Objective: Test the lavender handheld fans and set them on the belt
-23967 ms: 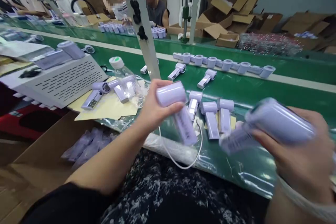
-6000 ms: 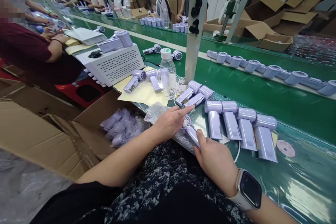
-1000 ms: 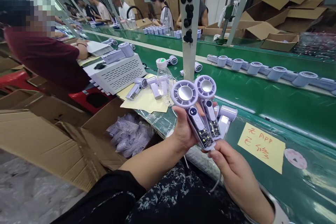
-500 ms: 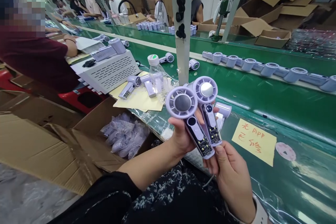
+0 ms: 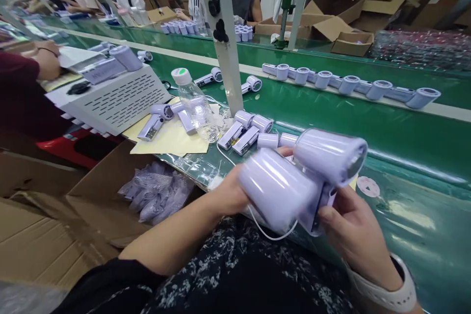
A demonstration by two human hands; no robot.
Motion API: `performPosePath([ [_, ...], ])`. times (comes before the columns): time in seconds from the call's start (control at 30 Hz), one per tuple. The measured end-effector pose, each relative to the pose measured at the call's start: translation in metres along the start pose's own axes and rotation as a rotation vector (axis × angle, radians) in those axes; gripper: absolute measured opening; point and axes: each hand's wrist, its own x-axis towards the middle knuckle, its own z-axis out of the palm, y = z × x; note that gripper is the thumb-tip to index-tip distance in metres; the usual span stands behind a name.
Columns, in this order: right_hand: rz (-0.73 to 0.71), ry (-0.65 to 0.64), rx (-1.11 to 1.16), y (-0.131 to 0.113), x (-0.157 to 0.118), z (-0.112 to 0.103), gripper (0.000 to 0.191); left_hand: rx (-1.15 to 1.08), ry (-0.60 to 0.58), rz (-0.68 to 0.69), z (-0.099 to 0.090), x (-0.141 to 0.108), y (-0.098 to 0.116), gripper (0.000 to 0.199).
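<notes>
Two lilac handheld fans are held up in front of me, their round heads turned sideways. My left hand is closed around the nearer fan, which is smeared by motion and hides most of the fingers. The other fan lies just right of it, and my right hand pinches its handle. A white cable hangs in a loop below the fans. Behind them, several more lilac fans rest on the green work surface.
A clear bottle leans over yellow paper. Left are a grey slotted box and a carton with bagged lilac parts. A metal post stands ahead; a row of fans lies beyond. People sit across the line.
Both fans have turned from facing me to lying sideways and have moved right. The view has shifted, so more fans show behind my hands.
</notes>
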Motion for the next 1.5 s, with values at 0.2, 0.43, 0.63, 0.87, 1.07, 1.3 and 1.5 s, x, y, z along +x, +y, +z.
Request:
performPosePath([
  [0.2, 0.045, 0.020, 0.090, -0.004, 0.006, -0.009, 0.035, -0.112, -0.006, 0.025, 0.004, 0.003, -0.004, 0.043],
  [0.43, 0.066, -0.016, 0.202, 0.001, -0.004, -0.003, 0.033, 0.051, -0.126, -0.011, 0.024, -0.010, -0.008, 0.045],
  [0.63, 0.089, -0.043, 0.245, 0.010, -0.004, 0.007, 0.032, 0.102, -0.141, -0.046, 0.020, -0.009, -0.013, 0.047],
  [0.87, 0.129, -0.036, 0.220, 0.009, 0.000, 0.008, 0.040, 0.095, -0.030, -0.075, 0.015, -0.005, -0.026, 0.050],
  [1.07, 0.138, -0.017, 0.245, 0.010, -0.003, 0.006, 0.037, 0.037, -0.097, -0.080, 0.016, -0.006, -0.024, 0.047],
  [1.3, 0.138, 0.007, 0.293, 0.010, -0.005, -0.002, 0.036, 0.041, -0.160, -0.045, 0.019, -0.011, -0.017, 0.042],
  [1.5, 0.135, 0.062, 0.294, 0.014, -0.006, 0.001, 0.026, -0.012, -0.024, -0.044, 0.018, -0.007, -0.023, 0.043],
])
